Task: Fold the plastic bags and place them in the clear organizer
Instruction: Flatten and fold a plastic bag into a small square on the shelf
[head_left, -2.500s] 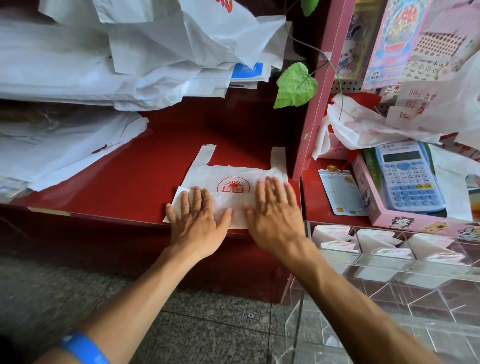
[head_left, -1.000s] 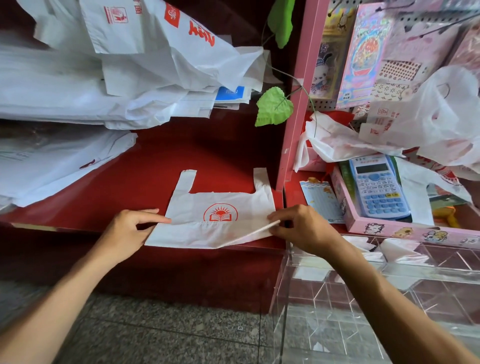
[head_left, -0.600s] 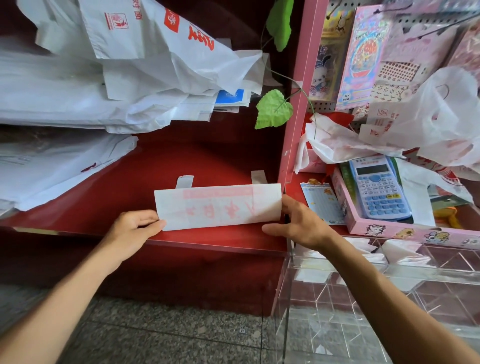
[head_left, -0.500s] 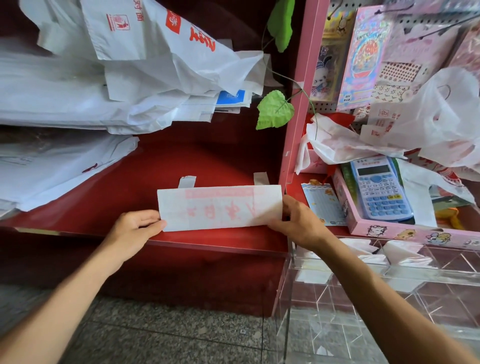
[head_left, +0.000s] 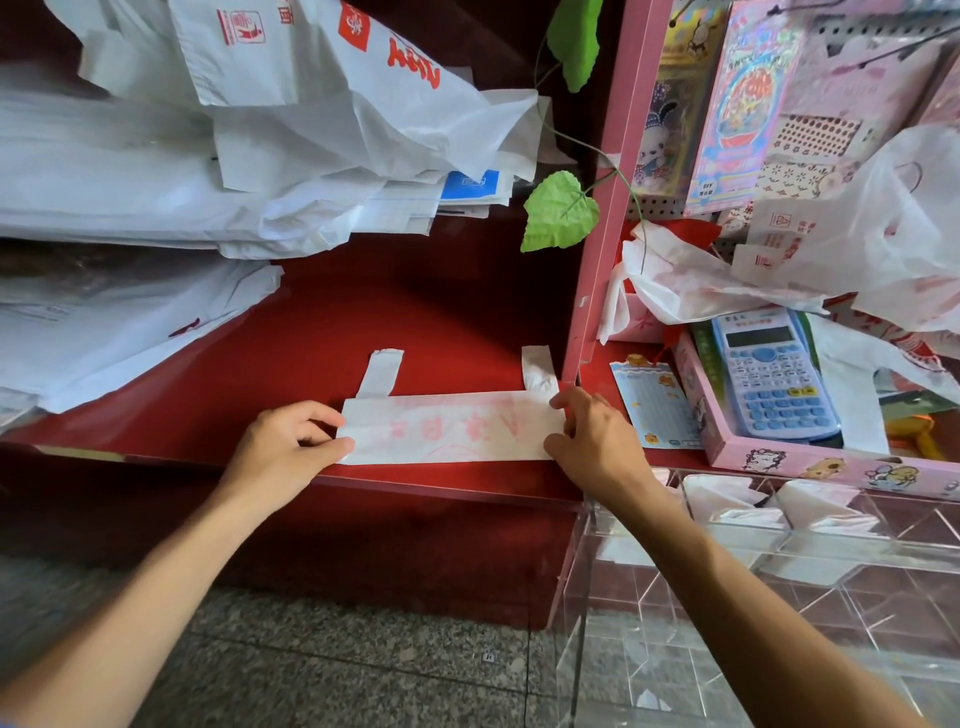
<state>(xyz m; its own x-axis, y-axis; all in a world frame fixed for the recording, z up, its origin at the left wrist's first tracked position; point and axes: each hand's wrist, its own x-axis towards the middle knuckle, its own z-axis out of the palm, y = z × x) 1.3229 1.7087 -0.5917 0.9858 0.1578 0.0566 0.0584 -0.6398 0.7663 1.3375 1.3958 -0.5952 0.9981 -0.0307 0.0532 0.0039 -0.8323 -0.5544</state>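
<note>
Grey speckled floor (head_left: 322, 670) lies nearest; above it a red surface (head_left: 415, 317) carries the folded plastic bag (head_left: 452, 434), long axis left-right, handles pointing away; left hand (head_left: 283, 452) and right hand (head_left: 592, 441) pinch its ends; clear organizer (head_left: 779, 561) stands right; loose bags (head_left: 234, 156) pile behind.

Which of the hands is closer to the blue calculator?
Right. The right hand grips the folded bag's end nearest the calculator; the left hand grips the far end.
</note>
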